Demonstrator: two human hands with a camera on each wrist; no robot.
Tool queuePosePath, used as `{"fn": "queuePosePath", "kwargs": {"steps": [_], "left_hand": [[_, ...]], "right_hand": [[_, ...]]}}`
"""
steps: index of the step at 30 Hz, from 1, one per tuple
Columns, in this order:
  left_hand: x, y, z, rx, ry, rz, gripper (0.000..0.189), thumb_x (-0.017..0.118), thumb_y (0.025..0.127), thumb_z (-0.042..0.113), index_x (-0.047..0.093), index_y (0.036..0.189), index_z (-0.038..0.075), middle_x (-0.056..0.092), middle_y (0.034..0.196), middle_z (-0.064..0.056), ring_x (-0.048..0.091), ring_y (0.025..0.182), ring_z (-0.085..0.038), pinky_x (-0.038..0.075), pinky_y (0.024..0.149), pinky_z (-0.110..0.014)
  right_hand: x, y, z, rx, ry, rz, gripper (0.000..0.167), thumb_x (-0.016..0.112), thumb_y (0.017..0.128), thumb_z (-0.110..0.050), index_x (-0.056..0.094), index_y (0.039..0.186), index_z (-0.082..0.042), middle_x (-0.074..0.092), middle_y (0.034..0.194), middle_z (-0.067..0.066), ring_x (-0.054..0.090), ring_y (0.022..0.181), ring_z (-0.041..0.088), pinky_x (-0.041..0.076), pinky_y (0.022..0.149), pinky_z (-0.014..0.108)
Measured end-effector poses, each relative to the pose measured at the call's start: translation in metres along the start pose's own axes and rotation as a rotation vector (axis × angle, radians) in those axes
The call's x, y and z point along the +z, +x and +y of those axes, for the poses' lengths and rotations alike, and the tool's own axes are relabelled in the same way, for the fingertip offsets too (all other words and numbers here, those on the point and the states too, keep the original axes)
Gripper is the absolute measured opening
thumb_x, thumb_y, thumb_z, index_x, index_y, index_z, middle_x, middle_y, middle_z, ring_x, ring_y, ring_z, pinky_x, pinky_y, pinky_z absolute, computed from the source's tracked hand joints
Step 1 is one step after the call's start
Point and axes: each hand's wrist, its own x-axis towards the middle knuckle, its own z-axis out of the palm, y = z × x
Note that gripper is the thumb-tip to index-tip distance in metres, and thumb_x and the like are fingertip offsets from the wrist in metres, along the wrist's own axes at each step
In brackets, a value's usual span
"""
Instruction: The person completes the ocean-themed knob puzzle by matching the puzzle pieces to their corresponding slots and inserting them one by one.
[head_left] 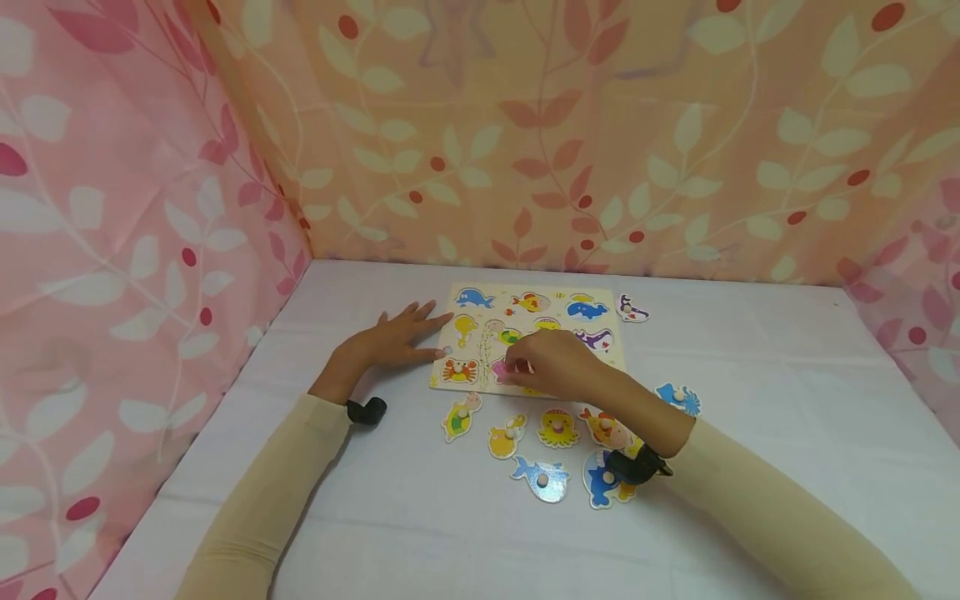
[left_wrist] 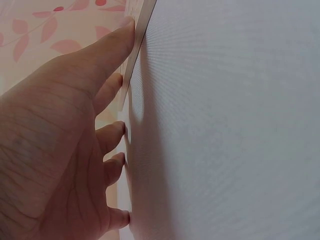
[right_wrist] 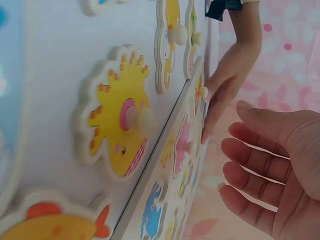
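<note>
My left hand (head_left: 399,337) lies spread at the left side of a wooden puzzle board (head_left: 543,293), its thumb on the board's edge. In the left wrist view, the straight thumb (left_wrist: 107,47) touches that edge. Over the board's lower middle is my right hand (head_left: 558,364), close to a pink starfish piece (head_left: 500,372). In the right wrist view, its loosely bent fingers (right_wrist: 252,182) hold nothing and stand apart from the knob of the starfish, which sits in the board. A crab piece (head_left: 452,375) with a knob sits in the lower left slot.
Loose knobbed pieces lie before the board: a turtle (head_left: 457,421), a seahorse (head_left: 502,443), a yellow octopus (head_left: 557,437), an orange fish (head_left: 599,425) and blue ones, including a whale (head_left: 553,486). A blue octopus (head_left: 686,402) lies right, a purple piece (head_left: 633,314) behind. Patterned cloth (head_left: 480,192) surrounds the table.
</note>
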Motion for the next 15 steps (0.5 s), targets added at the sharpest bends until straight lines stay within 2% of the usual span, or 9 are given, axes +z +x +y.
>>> {"fn": "queuePosePath", "kwargs": {"steps": [7, 10, 15], "left_hand": [[0.002, -0.001, 0.000, 0.001, 0.001, 0.005, 0.087, 0.052, 0.090, 0.076, 0.020, 0.162, 0.039, 0.005, 0.171, -0.005, -0.003, 0.156, -0.037, -0.002, 0.113, -0.076], [0.002, -0.002, 0.000, -0.002, -0.003, 0.007, 0.086, 0.052, 0.090, 0.075, 0.020, 0.162, 0.039, 0.005, 0.171, -0.004, -0.003, 0.156, -0.037, -0.002, 0.113, -0.076], [0.002, -0.002, 0.001, -0.006, -0.006, 0.005, 0.086, 0.051, 0.090, 0.076, 0.019, 0.162, 0.041, 0.004, 0.171, -0.003, -0.004, 0.156, -0.035, -0.002, 0.114, -0.075]], "right_hand": [[-0.001, -0.020, 0.005, 0.024, 0.025, 0.003, 0.022, 0.081, 0.089, -0.028, 0.079, 0.107, -0.016, 0.067, 0.078, -0.013, 0.057, 0.072, 0.009, 0.050, 0.070, 0.028], [0.003, -0.029, 0.008, 0.052, 0.058, -0.011, 0.020, 0.080, 0.089, -0.027, 0.080, 0.107, -0.018, 0.070, 0.083, -0.015, 0.062, 0.080, 0.009, 0.054, 0.077, 0.029], [0.011, -0.042, 0.010, 0.093, 0.088, -0.033, 0.017, 0.080, 0.089, -0.025, 0.080, 0.106, -0.020, 0.073, 0.091, -0.013, 0.066, 0.087, 0.011, 0.055, 0.081, 0.030]]}}
